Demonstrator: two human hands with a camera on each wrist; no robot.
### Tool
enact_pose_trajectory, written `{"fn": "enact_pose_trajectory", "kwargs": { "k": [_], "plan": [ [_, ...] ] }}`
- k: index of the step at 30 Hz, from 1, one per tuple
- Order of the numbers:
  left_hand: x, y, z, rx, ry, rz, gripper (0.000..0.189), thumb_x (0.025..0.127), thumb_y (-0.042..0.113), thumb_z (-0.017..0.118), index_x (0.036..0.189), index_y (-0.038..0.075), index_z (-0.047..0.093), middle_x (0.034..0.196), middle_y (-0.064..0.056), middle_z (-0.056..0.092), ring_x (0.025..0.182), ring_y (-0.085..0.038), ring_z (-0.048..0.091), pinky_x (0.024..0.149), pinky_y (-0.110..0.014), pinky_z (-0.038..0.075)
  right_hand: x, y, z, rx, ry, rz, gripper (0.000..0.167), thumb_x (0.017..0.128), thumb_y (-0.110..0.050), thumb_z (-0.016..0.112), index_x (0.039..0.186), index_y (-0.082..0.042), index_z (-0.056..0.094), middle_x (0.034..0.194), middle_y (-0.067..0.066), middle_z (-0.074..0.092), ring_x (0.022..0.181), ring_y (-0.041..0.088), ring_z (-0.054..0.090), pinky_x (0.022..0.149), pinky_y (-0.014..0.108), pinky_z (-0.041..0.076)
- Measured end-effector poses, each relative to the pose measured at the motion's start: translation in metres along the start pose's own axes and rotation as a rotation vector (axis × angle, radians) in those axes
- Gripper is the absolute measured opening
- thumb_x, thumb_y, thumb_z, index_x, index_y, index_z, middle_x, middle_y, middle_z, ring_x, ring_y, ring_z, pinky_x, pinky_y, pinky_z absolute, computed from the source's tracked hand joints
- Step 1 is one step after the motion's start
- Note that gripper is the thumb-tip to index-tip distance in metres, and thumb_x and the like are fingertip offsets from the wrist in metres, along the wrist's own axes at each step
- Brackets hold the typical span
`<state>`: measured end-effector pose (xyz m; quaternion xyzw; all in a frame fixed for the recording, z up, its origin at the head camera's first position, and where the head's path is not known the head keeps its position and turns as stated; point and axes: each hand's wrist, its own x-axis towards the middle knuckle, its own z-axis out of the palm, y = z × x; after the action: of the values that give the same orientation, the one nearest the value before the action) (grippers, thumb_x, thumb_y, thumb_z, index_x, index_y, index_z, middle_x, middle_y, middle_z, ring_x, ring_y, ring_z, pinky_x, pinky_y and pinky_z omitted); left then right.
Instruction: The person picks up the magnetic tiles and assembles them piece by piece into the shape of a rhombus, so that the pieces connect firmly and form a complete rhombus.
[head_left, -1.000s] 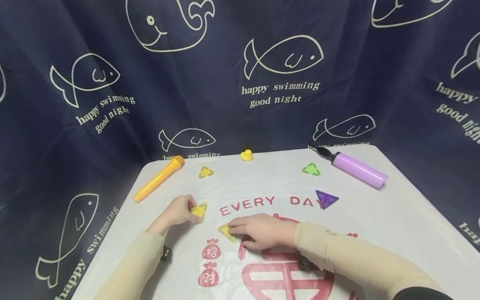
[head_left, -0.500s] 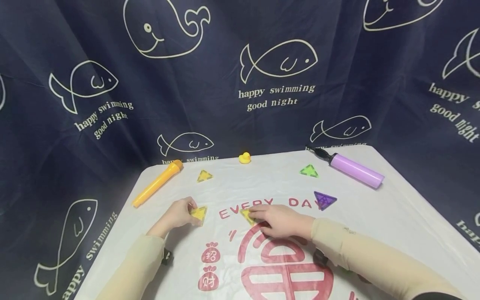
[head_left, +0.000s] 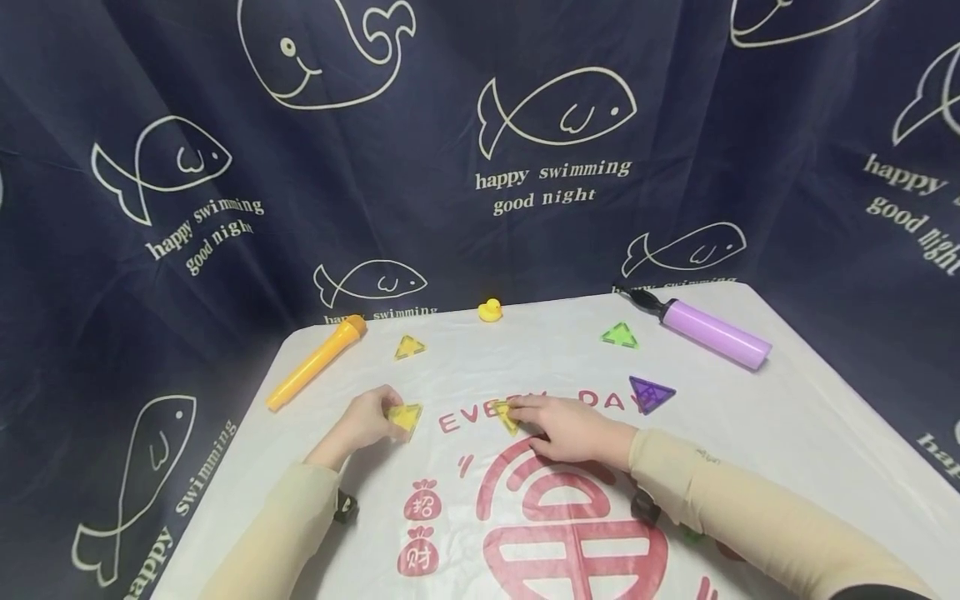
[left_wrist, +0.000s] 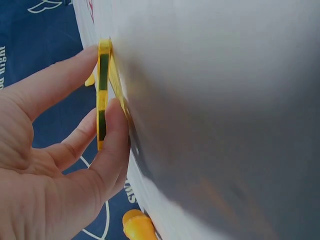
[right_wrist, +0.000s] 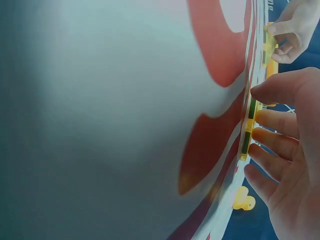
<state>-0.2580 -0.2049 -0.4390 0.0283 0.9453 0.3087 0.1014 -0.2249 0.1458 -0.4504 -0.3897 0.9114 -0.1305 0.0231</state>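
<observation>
My left hand (head_left: 367, 423) pinches a yellow triangular magnetic tile (head_left: 407, 418) between thumb and fingers. In the left wrist view, that tile is seen edge-on, its dark magnet strips showing, with the thumb on the near side. To the right, my right hand (head_left: 573, 430) holds a second yellow triangular magnetic tile (head_left: 503, 415) by its edge, over the printed "EVERY" lettering. Its fingers cover part of the tile. The right wrist view has this tile (right_wrist: 248, 129) edge-on, thumb at one end and fingertips against it. A gap separates the two tiles.
Farther back lie another yellow tile (head_left: 409, 347), a green tile (head_left: 620, 336) and a purple tile (head_left: 652, 394). An orange toy microphone (head_left: 317, 363), a yellow duck (head_left: 491, 311) and a purple hand pump (head_left: 714, 333) sit toward the back. Something green (head_left: 692, 534) shows beneath the right sleeve.
My right hand has moved away from me and to the right, carrying its yellow tile from beside the left one up to the lettering. The left hand and tile have shifted slightly right.
</observation>
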Motion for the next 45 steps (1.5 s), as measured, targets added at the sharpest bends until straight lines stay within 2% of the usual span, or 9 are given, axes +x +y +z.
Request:
{"fn": "enact_pose_trajectory", "kwargs": {
  "k": [7,11,16,21,24,30,38,42,45],
  "plan": [
    [0.004,0.012,0.008,-0.068,0.049,0.012,0.040,0.069,0.007,0.088,0.102,0.006,0.065,0.111,-0.015,0.069,0.105,-0.033,0.062,0.097,-0.052,0.048,0.005,0.001,-0.003,0.022,0.032,0.005,0.046,0.093,-0.021,0.072,0.136,-0.007,0.065,0.145,0.011,0.057,0.135,0.029,0.052,0.110,0.046,0.044],
    [0.004,0.022,0.015,-0.161,0.056,-0.012,0.038,0.069,0.001,0.081,0.103,0.004,0.066,0.103,-0.013,0.068,0.093,-0.029,0.063,0.085,-0.044,0.053,0.007,0.000,-0.003,0.052,0.036,0.027,0.046,0.092,-0.026,0.076,0.133,-0.007,0.067,0.143,0.011,0.058,0.134,0.030,0.052,0.110,0.047,0.043],
    [0.003,0.036,0.027,-0.287,0.038,-0.053,0.039,0.070,-0.004,0.074,0.107,-0.001,0.064,0.095,-0.014,0.063,0.075,-0.023,0.063,0.063,-0.031,0.055,0.014,-0.002,-0.001,0.085,0.039,0.105,0.048,0.088,-0.032,0.081,0.129,-0.009,0.070,0.138,0.010,0.061,0.130,0.029,0.054,0.109,0.046,0.044],
    [0.002,0.049,0.041,-0.401,0.011,-0.052,0.034,0.074,-0.009,0.074,0.104,-0.005,0.060,0.094,-0.016,0.061,0.071,-0.022,0.068,0.066,-0.032,0.060,0.022,-0.002,0.001,0.096,0.060,0.197,0.051,0.085,-0.032,0.084,0.128,-0.009,0.069,0.126,0.008,0.063,0.113,0.023,0.059,0.102,0.041,0.050],
    [0.001,0.057,0.047,-0.439,-0.003,-0.060,0.033,0.074,-0.011,0.073,0.103,-0.006,0.057,0.094,-0.018,0.062,0.071,-0.023,0.071,0.068,-0.033,0.061,0.024,-0.002,0.002,0.109,0.072,0.272,0.057,0.083,-0.035,0.085,0.130,-0.008,0.067,0.123,0.008,0.063,0.110,0.022,0.058,0.101,0.041,0.050],
    [0.003,0.067,0.056,-0.462,-0.011,-0.071,0.033,0.073,-0.011,0.074,0.100,-0.005,0.055,0.094,-0.020,0.063,0.072,-0.026,0.071,0.067,-0.033,0.062,0.027,0.000,0.004,0.130,0.081,0.381,0.063,0.079,-0.042,0.086,0.127,-0.005,0.067,0.115,0.007,0.060,0.108,0.024,0.057,0.102,0.043,0.050],
    [0.006,0.082,0.068,-0.448,-0.004,-0.047,0.032,0.072,-0.010,0.075,0.093,-0.002,0.053,0.089,-0.016,0.061,0.069,-0.024,0.070,0.064,-0.031,0.061,0.030,0.002,0.003,0.156,0.069,0.396,0.054,0.083,-0.038,0.085,0.122,-0.004,0.069,0.102,0.003,0.057,0.093,0.018,0.053,0.092,0.038,0.052],
    [0.007,0.087,0.072,-0.432,-0.001,-0.047,0.031,0.073,-0.009,0.074,0.094,-0.001,0.053,0.089,-0.015,0.061,0.070,-0.023,0.068,0.063,-0.030,0.060,0.032,0.001,0.002,0.162,0.062,0.392,0.051,0.085,-0.036,0.084,0.121,-0.004,0.069,0.100,0.003,0.058,0.090,0.018,0.053,0.089,0.036,0.052],
    [0.009,0.089,0.074,-0.416,-0.003,-0.050,0.031,0.074,-0.008,0.075,0.095,0.000,0.052,0.090,-0.015,0.061,0.071,-0.022,0.068,0.063,-0.030,0.060,0.033,0.001,0.002,0.171,0.063,0.390,0.049,0.085,-0.034,0.084,0.121,-0.004,0.069,0.100,0.003,0.058,0.092,0.018,0.056,0.091,0.037,0.053]
  ]
}}
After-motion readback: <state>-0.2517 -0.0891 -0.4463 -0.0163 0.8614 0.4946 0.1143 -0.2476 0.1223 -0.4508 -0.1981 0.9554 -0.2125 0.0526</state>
